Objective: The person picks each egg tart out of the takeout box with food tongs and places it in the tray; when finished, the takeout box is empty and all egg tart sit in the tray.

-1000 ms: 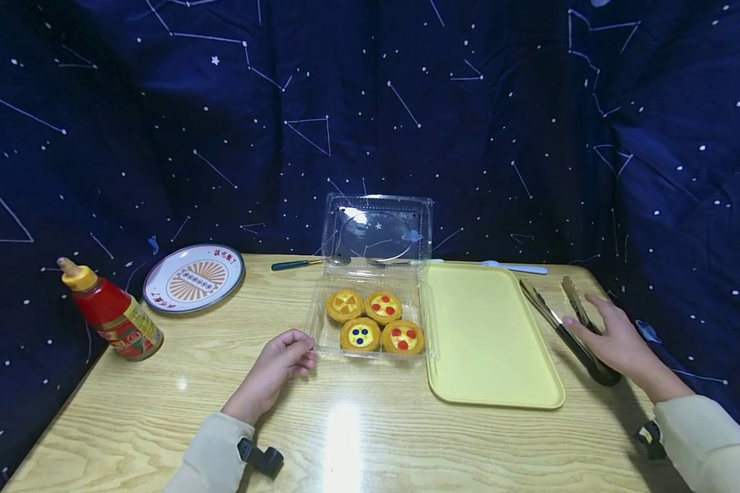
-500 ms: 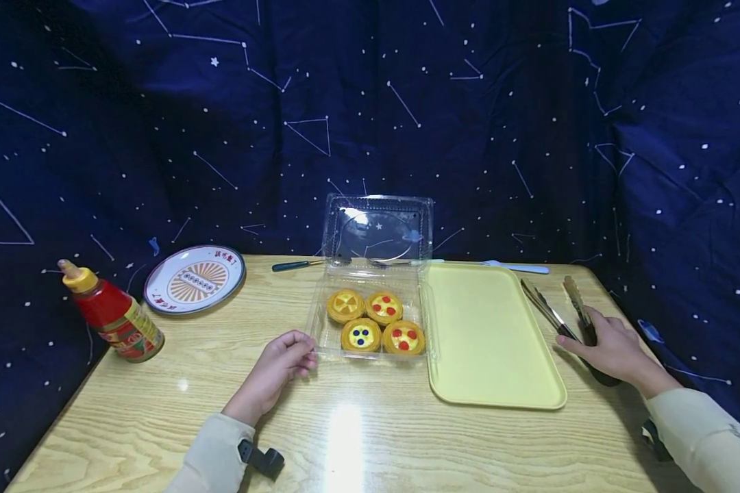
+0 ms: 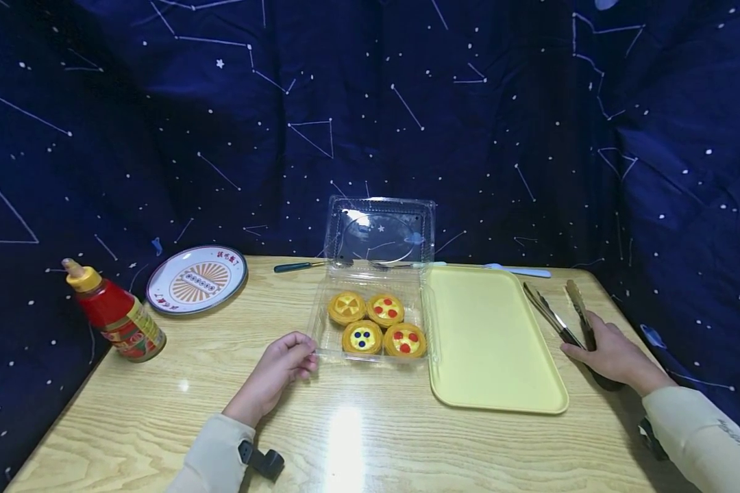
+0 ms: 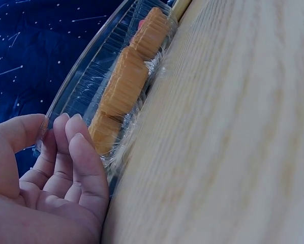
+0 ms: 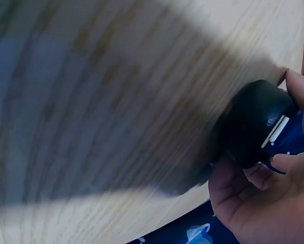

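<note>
A clear plastic clamshell box (image 3: 322, 335) stands on the table with its lid raised at the back. Inside it sit several egg tarts (image 3: 362, 337), topped with red dots, blue dots or wedge shapes. My left hand (image 3: 280, 366) pinches the box's near left corner; in the left wrist view, thumb and forefinger meet on the clear rim (image 4: 41, 133). On the right, my right hand (image 3: 617, 355) grips a pair of tongs (image 3: 555, 318) with black handles, their arms spread and tips pointing away. The right wrist view shows fingers around the black handle end (image 5: 259, 119).
A yellow tray (image 3: 493, 342) lies between box and tongs. At the left are a red sauce bottle (image 3: 120, 318) with a yellow cap and a patterned plate (image 3: 197, 279). Behind the box lie a dark-handled utensil (image 3: 292, 267) and a pale-handled one (image 3: 530, 272). A dark starry curtain hangs behind.
My right hand has come down and slightly left onto the tongs, and its fingers have closed around the handles. The left hand stays at the box corner.
</note>
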`<state>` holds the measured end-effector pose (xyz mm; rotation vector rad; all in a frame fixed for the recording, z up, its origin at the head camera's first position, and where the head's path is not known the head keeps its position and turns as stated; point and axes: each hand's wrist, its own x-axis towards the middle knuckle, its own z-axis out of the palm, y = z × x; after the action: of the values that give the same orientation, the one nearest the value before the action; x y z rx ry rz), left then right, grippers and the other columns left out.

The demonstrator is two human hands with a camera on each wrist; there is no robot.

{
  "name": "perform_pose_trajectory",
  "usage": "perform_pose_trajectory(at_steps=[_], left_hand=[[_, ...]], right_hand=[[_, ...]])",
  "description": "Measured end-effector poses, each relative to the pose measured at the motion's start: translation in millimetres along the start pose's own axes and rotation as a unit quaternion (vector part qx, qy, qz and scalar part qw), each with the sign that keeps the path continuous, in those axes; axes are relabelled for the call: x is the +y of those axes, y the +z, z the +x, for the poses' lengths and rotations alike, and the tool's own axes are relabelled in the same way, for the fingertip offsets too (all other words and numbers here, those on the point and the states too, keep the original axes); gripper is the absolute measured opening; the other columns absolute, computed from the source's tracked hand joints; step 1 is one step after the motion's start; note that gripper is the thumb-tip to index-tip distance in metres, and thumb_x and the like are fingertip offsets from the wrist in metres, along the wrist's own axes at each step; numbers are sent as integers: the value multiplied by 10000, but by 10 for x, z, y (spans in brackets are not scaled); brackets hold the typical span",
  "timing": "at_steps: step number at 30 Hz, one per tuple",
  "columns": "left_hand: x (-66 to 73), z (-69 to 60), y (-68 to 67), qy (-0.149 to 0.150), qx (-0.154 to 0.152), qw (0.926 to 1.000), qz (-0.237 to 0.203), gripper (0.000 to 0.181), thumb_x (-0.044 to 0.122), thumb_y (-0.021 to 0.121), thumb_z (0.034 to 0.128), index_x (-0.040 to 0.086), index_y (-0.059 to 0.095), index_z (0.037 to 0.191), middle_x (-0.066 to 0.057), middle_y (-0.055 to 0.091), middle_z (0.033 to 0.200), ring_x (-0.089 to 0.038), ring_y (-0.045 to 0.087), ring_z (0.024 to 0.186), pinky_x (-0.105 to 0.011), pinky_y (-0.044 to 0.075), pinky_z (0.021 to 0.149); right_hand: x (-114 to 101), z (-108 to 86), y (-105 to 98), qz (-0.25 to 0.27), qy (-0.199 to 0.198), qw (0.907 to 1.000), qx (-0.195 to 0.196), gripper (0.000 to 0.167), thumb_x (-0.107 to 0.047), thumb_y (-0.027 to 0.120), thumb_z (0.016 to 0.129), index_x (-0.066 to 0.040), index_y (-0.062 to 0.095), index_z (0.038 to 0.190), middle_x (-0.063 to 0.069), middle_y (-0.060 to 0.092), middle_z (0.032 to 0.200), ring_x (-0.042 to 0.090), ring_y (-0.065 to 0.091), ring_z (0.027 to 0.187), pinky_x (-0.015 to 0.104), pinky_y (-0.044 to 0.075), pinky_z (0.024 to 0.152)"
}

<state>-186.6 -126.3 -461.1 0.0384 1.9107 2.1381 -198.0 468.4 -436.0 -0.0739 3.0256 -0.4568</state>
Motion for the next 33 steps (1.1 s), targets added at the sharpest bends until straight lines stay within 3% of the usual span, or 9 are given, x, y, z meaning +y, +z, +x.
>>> perform_pose_trajectory(at_steps=[6,12,18,27,33], left_hand=[[1,-4,3,28,-77,10000,29,232,169,582,995,-50,542,1059,-74,614,861,-159,603,761,-244,507,651],[2,-5,4,6,-59,10000,51,244,169,578,996,-60,540,1072,-80,615,868,-159,604,762,-247,508,652],[1,3,-8,75,-98,9999,-28,248,158,572,996,-78,537,1062,-81,616,855,-154,606,748,-242,507,638],[-5,10,-16,53,-148,9999,12,257,179,579,997,-66,542,1064,-77,616,867,-155,611,762,-244,512,650],[-7,11,-11,21,-84,10000,-11,230,175,588,992,-44,552,1050,-84,618,863,-163,608,758,-247,513,648]], right_hand=[[-6,-1,-27,62,159,9998,69,953,-407,671,925,236,148,1395,502,370,1165,636,416,1060,692,398,819],[-30,-67,-27,122,407,9979,487,773,-247,672,918,210,230,1358,456,347,1082,615,411,969,665,406,741],[-89,-135,-110,369,517,9950,769,763,-252,622,958,197,182,1390,479,301,1130,627,381,987,683,378,724],[-243,-138,-128,495,110,9901,1309,744,-303,539,1013,183,167,1437,473,340,1193,635,370,1078,717,331,813],[-496,-170,-107,223,-219,9832,1798,685,-372,517,1018,137,282,1410,359,418,1160,516,450,995,659,379,717]])
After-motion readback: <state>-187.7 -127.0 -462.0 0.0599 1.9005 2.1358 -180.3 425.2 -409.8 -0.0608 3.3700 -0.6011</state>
